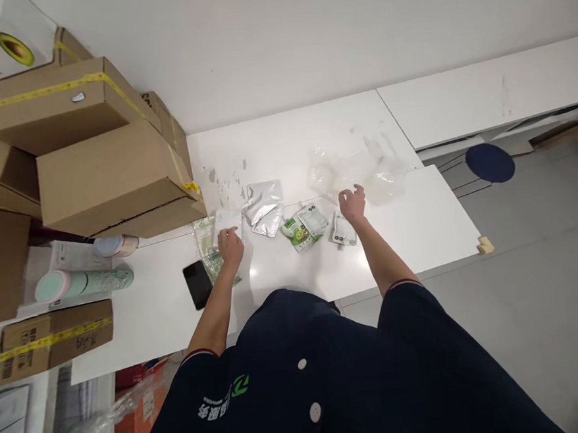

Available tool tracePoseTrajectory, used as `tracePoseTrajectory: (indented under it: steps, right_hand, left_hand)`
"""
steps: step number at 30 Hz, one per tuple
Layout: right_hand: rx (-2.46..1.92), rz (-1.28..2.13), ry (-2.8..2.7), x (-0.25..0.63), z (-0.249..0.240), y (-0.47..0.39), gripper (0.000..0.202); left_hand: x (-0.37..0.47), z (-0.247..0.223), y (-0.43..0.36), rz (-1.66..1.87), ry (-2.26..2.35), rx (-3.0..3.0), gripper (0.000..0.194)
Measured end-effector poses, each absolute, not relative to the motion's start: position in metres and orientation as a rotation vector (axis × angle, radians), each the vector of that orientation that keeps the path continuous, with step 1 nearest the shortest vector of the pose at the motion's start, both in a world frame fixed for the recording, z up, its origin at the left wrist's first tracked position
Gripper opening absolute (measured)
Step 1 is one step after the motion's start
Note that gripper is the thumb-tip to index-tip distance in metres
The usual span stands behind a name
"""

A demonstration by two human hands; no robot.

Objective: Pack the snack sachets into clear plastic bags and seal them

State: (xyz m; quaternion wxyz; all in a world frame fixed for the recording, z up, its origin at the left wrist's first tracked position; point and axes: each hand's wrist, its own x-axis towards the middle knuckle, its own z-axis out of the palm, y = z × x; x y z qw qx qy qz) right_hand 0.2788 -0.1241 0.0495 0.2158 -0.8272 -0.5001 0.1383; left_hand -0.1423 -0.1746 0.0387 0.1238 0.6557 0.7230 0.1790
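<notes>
My left hand [230, 247] rests over a white packet [227, 221] that lies beside clear and green plastic packets [204, 237]; its fingers are bent, and whether they grip anything is hard to make out. My right hand [353, 204] is held over the table near clear plastic wrapping [382, 177], thumb and forefinger apart, with nothing visible in it. Just below it lies a small white and green pouch [344, 229]. Between my hands are two green and white pouches [305, 226] and silver foil pouches [265, 208].
Cardboard boxes [112, 173] are stacked at the left on the white table [293, 275]. A mint bottle [88, 282], a small jar [117, 245] and a black phone [197, 285] stand or lie there too. A blue stool [490, 163] is at the right.
</notes>
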Motion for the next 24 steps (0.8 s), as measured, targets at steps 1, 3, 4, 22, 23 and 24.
tracePoseTrajectory:
  steps: [1,3,4,22,23,24]
  right_hand:
    - [-2.301,0.349,-1.437,0.285,0.053,-0.107,0.028]
    - [-2.301,0.348,-1.479,0.294,0.056,-0.075,0.028]
    - [-2.292,0.368,-1.465,0.298,0.057,-0.061,0.029]
    - [-1.270,0.788,-0.613,0.230,0.117,-0.151,0.036]
    - [-1.206,0.864,-0.530,0.220,0.120,-0.168,0.032]
    - [-1.159,0.938,-0.468,0.210,0.121,-0.184,0.028]
  left_hand:
    - [-0.139,0.038,-0.187,0.515,2.067,1.912,0.037]
    - [-0.135,0.034,-0.216,0.503,2.009,1.889,0.038]
    - [-0.133,0.031,-0.231,0.505,1.993,1.868,0.038]
    - [-0.080,0.069,-0.244,0.932,1.615,1.078,0.028]
    - [-0.073,0.078,-0.237,0.948,1.521,0.909,0.037]
    - [-0.068,0.087,-0.230,0.931,1.408,0.725,0.048]
